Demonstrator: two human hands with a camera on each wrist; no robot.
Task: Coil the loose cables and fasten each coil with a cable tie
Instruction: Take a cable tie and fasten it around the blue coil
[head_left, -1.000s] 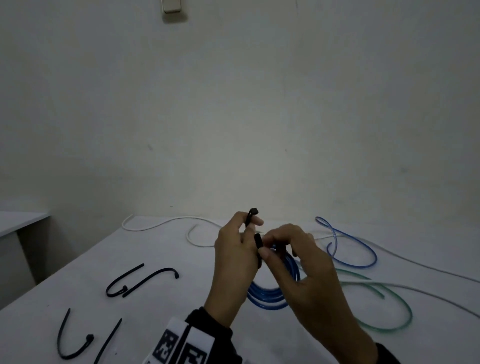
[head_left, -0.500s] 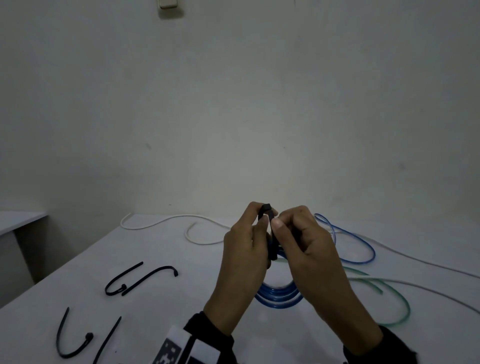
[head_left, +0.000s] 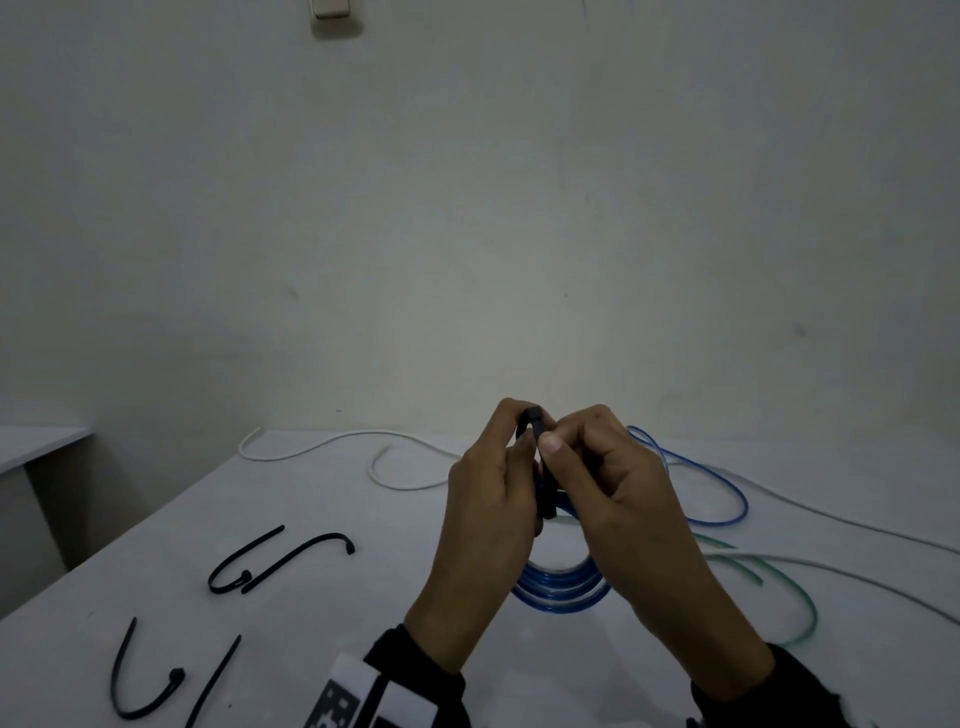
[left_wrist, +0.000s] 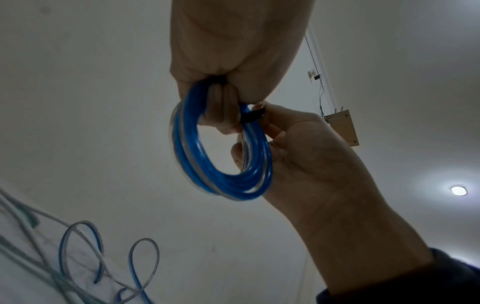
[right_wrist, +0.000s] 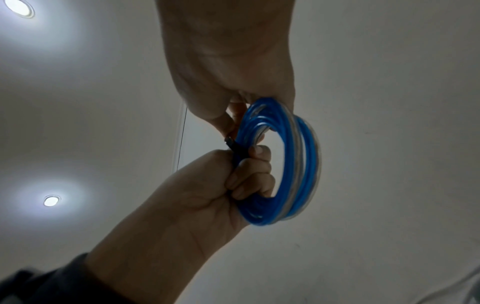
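Tying the first coil

The blue coil (head_left: 558, 590) hangs above the table (head_left: 311, 519), left hand (head_left: 488, 519) and right hand (head_left: 618, 499) both pinching the cable tie (head_left: 535, 418) round it; since a second ago, the tie's ends have met. White cable (head_left: 322, 447), green cable (head_left: 800, 608) and spare ties (head_left: 270, 561) beside the coil await.

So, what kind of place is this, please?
Probably a plain indoor work room, not a home. A bare white table stands against an empty pale wall, round lights sit in the ceiling, and only loose cables and black cable ties lie out.
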